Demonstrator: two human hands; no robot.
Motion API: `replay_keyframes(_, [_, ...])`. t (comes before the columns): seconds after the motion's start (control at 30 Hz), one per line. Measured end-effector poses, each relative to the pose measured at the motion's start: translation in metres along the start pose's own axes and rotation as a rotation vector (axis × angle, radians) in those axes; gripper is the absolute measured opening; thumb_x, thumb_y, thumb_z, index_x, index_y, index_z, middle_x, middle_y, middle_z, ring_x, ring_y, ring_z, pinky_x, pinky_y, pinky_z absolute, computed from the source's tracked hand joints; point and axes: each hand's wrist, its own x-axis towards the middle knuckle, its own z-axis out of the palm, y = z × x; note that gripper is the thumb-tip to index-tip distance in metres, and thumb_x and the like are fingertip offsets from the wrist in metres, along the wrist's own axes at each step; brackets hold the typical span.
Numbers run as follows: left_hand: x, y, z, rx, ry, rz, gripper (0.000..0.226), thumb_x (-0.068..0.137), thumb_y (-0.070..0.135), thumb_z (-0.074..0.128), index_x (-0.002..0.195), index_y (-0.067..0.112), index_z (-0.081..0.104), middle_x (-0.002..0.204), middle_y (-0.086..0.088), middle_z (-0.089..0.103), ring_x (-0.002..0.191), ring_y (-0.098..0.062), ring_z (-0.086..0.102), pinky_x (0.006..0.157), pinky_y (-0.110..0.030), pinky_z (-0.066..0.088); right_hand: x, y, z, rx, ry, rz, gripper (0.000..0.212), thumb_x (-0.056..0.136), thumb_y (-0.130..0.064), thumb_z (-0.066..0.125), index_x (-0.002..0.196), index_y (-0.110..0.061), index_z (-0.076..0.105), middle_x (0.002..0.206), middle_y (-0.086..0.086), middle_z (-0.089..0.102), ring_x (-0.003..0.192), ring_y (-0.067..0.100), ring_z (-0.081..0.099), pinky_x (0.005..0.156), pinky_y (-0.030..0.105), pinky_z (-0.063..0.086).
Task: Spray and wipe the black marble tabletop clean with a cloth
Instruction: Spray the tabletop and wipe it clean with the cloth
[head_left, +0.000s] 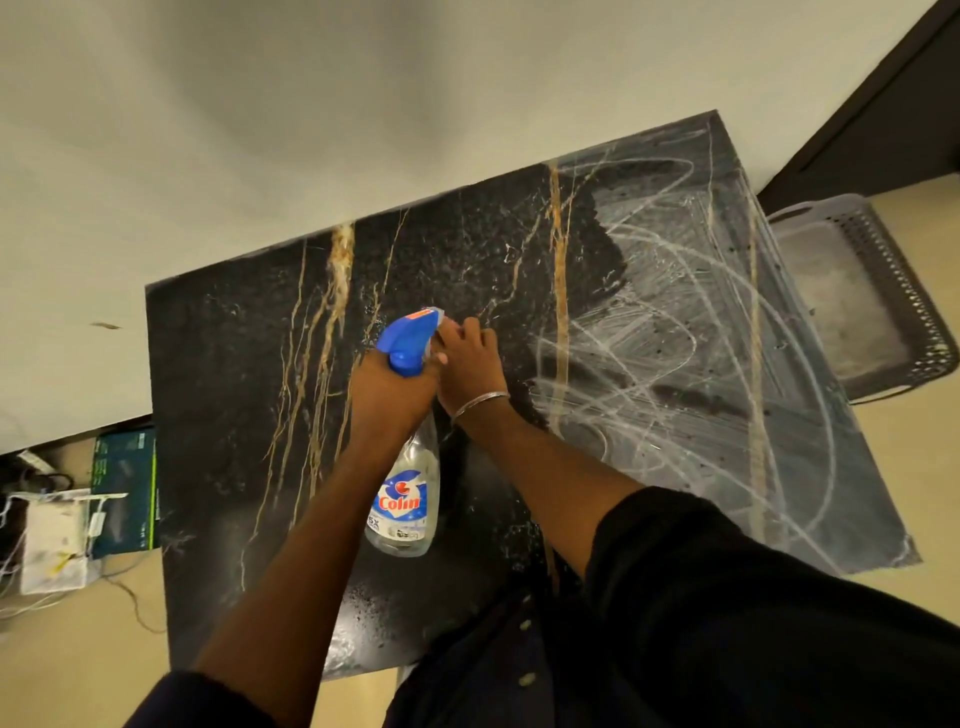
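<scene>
left hand (395, 387) clenched round neck of Colin spray bottle (404, 499), held over middle of black marble worktop (234, 395). right hand (467, 358) fingers pinching at blue nozzle tip, looks like twisting it open, so still spray step imo. right half covered in white smeary streaks. no cloth anywhere in view. next: aim nozzle at streaks, squeeze trigger, then find cloth

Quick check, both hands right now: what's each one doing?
Left hand: closed around the neck of the spray bottle.
Right hand: at the bottle's blue nozzle, fingers on its tip; holding nothing else visible.
</scene>
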Motion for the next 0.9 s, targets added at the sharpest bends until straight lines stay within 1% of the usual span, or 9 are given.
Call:
replay_keyframes(0.1, [-0.001,0.0,-0.003,0.03,-0.009,-0.013,0.017,0.086,0.027,0.066,0.096,0.017,0.056,0.08,-0.005,0.062,0.07,-0.013,0.058,0.066,-0.022,0.049,0.001,0.021,-0.007,-0.039,0.016,-0.01,0.052,0.077,-0.022,0.068,0.127,-0.017,0.051,0.123,0.002,0.053,0.104,0.028,0.049,0.081,0.041,0.042])
replay_keyframes(0.2, [-0.001,0.001,-0.004,0.015,-0.045,-0.001,0.016,0.086,0.025,0.066,0.092,0.013,0.057,0.075,-0.011,0.061,0.065,-0.017,0.058,0.064,-0.028,0.051,-0.002,0.079,-0.022,-0.089,0.049,0.214,0.065,0.076,-0.017,0.066,0.136,-0.016,0.041,0.127,0.005,0.048,0.11,0.032,0.046,0.086,0.041,0.043])
replay_keyframes(0.33, [-0.004,0.001,0.0,-0.019,-0.097,0.051,0.013,0.088,0.023,0.064,0.093,0.014,0.055,0.073,-0.009,0.058,0.063,-0.015,0.056,0.064,-0.027,0.051,-0.012,0.16,-0.053,-0.078,0.085,0.541,0.064,0.082,-0.016,0.061,0.142,-0.013,0.039,0.134,0.009,0.043,0.12,0.041,0.039,0.095,0.05,0.039])
replay_keyframes(0.4, [-0.005,0.0,0.004,-0.028,-0.105,0.062,0.013,0.088,0.023,0.064,0.093,0.014,0.056,0.073,-0.009,0.058,0.063,-0.015,0.056,0.065,-0.027,0.052,-0.011,0.171,-0.056,-0.066,0.092,0.64,0.064,0.08,-0.01,0.061,0.141,-0.012,0.04,0.134,0.009,0.042,0.119,0.041,0.038,0.093,0.048,0.037])
replay_keyframes(0.47, [-0.008,0.0,0.006,-0.031,-0.097,0.079,0.014,0.088,0.023,0.064,0.094,0.013,0.056,0.07,-0.004,0.056,0.061,-0.011,0.054,0.061,-0.018,0.05,-0.009,0.159,-0.054,-0.044,0.078,0.662,0.066,0.079,-0.013,0.063,0.14,-0.011,0.039,0.136,0.01,0.04,0.122,0.042,0.036,0.096,0.051,0.037])
replay_keyframes(0.53, [-0.011,0.001,0.008,-0.023,-0.096,0.093,0.014,0.088,0.023,0.064,0.094,0.013,0.056,0.067,0.002,0.054,0.058,-0.006,0.052,0.055,-0.007,0.045,-0.011,0.131,-0.047,-0.031,0.061,0.595,0.067,0.079,-0.021,0.067,0.139,-0.011,0.039,0.134,0.009,0.042,0.12,0.04,0.039,0.095,0.05,0.038])
replay_keyframes(0.67, [-0.015,-0.002,0.009,-0.024,-0.075,0.068,0.014,0.087,0.026,0.065,0.091,0.015,0.058,0.066,0.004,0.056,0.053,0.001,0.053,0.053,-0.005,0.044,-0.022,0.044,-0.021,-0.034,0.06,0.209,0.057,0.078,-0.02,0.065,0.131,-0.017,0.046,0.123,0.003,0.051,0.105,0.028,0.047,0.081,0.038,0.039])
replay_keyframes(0.8, [-0.016,-0.005,0.009,-0.026,-0.071,0.048,0.012,0.086,0.029,0.066,0.086,0.021,0.058,0.07,-0.002,0.061,0.06,-0.008,0.056,0.059,-0.019,0.049,-0.033,0.009,-0.011,0.052,-0.04,-0.029,0.048,0.078,-0.015,0.067,0.124,-0.016,0.055,0.125,0.006,0.053,0.109,0.032,0.048,0.086,0.046,0.041])
replay_keyframes(0.9, [-0.017,-0.004,0.009,-0.019,-0.079,0.034,0.013,0.086,0.026,0.067,0.08,0.025,0.055,0.069,-0.004,0.061,0.061,-0.014,0.058,0.06,-0.026,0.051,-0.035,0.049,-0.019,-0.045,-0.03,-0.002,0.06,0.073,-0.021,0.07,0.129,-0.018,0.048,0.125,0.002,0.051,0.106,0.028,0.045,0.083,0.04,0.039])
